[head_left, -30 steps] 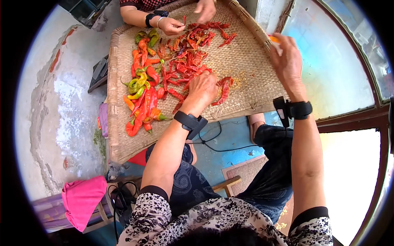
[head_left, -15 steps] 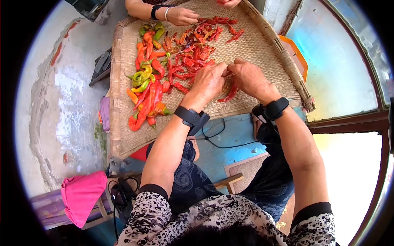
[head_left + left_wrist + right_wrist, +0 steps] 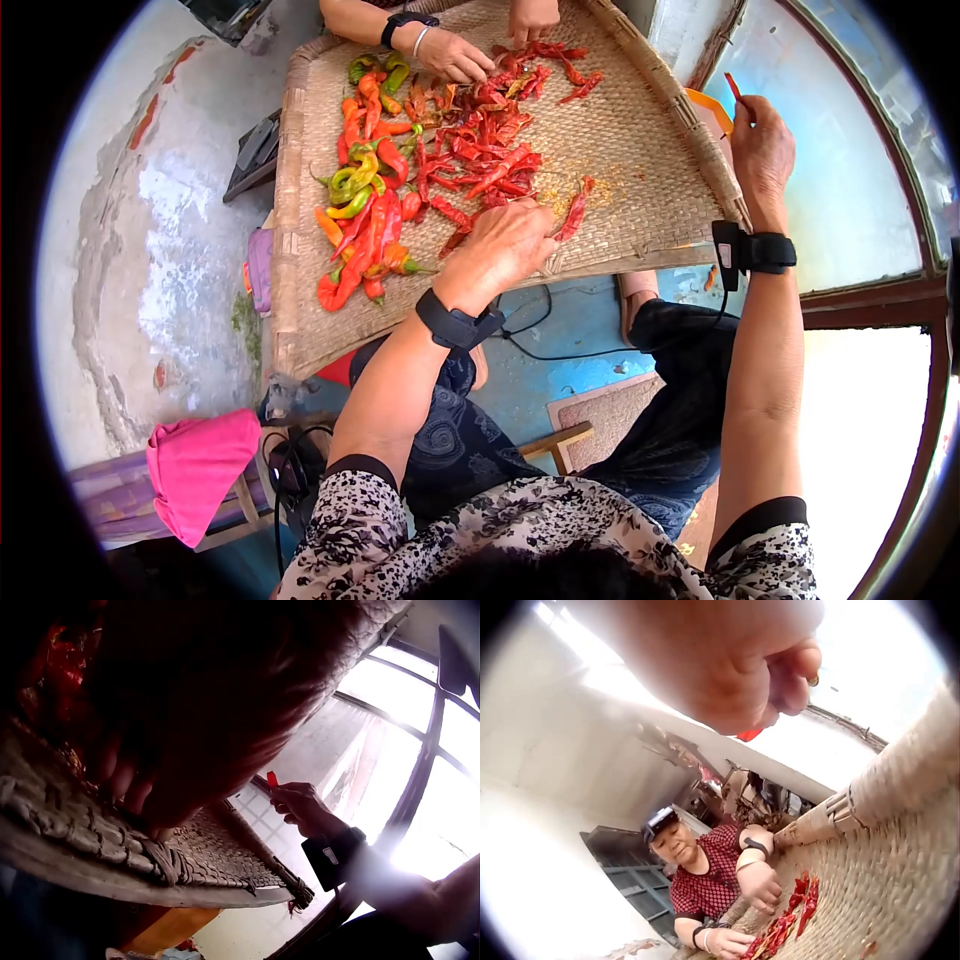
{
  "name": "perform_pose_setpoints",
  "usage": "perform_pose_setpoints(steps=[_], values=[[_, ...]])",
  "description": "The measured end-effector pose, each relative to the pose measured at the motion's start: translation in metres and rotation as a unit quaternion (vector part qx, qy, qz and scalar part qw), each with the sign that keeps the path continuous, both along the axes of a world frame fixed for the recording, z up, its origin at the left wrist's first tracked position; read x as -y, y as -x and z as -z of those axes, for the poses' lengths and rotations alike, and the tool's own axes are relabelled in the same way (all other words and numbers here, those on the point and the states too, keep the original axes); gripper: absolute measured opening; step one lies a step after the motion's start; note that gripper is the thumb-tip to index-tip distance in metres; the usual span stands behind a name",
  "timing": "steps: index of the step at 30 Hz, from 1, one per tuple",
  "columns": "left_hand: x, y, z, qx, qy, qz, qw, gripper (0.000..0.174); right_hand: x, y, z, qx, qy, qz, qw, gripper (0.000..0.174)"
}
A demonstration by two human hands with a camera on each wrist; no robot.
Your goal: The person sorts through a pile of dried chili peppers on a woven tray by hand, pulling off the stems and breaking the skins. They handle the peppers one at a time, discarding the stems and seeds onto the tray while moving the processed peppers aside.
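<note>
Two hands busy: left hand [image 3: 505, 245] sat curled on the woven tray [image 3: 640, 190] by its near edge, grip impossible to tell. Right hand [image 3: 762, 150] hung past the tray's right edge, pinching a red chilli piece [image 3: 733, 85]. Mid-tray lay chillies [image 3: 480, 150], another person's hands [image 3: 455, 55] at the far edge.

right grip [image 3: 762, 150] | left the woven tray [image 3: 640, 215] | now past its rim, pinching red chili piece [image 3: 733, 86]
</note>
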State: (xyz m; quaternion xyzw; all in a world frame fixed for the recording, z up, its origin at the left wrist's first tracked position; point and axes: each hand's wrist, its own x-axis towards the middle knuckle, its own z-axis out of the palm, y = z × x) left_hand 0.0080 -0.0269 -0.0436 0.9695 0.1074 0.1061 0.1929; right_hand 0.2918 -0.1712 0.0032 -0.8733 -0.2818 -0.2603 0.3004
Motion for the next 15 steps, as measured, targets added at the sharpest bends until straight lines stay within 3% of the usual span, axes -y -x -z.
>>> perform_pose_setpoints(steps=[2, 4, 6, 8, 9, 10, 15], values=[[0.003, -0.002, 0.005, 0.008, -0.008, -0.017, 1.000, 0.017, 0.000, -0.005, 0.011, 0.053, 0.006, 0.011, 0.998, 0.025], [0.005, -0.003, 0.002, 0.006, -0.008, -0.022, 1.000, 0.015, -0.003, 0.021, 0.002, 0.074, -0.012, -0.041, 0.996, 0.030], [0.002, -0.005, 0.002, 0.036, -0.006, -0.039, 0.999, 0.014, -0.013, 0.043, 0.002, -0.039, 0.005, -0.246, 0.968, 0.030], [-0.006, -0.004, -0.001, 0.073, 0.007, -0.027, 0.997, 0.011, -0.023, 0.088, 0.001, -0.152, 0.041, -0.437, 0.886, 0.034], [-0.009, -0.004, -0.009, 0.077, 0.054, -0.023, 0.995, 0.010, -0.028, 0.104, 0.006, -0.148, 0.084, -0.483, 0.859, 0.035], [-0.011, -0.003, -0.016, 0.081, 0.102, -0.019, 0.991, 0.010, -0.034, 0.115, 0.016, -0.061, 0.077, -0.522, 0.847, 0.039], [-0.024, 0.011, -0.037, 0.048, 0.221, -0.021, 0.974, 0.015, -0.051, 0.132, 0.020, -0.108, 0.124, -0.530, 0.832, 0.021]])
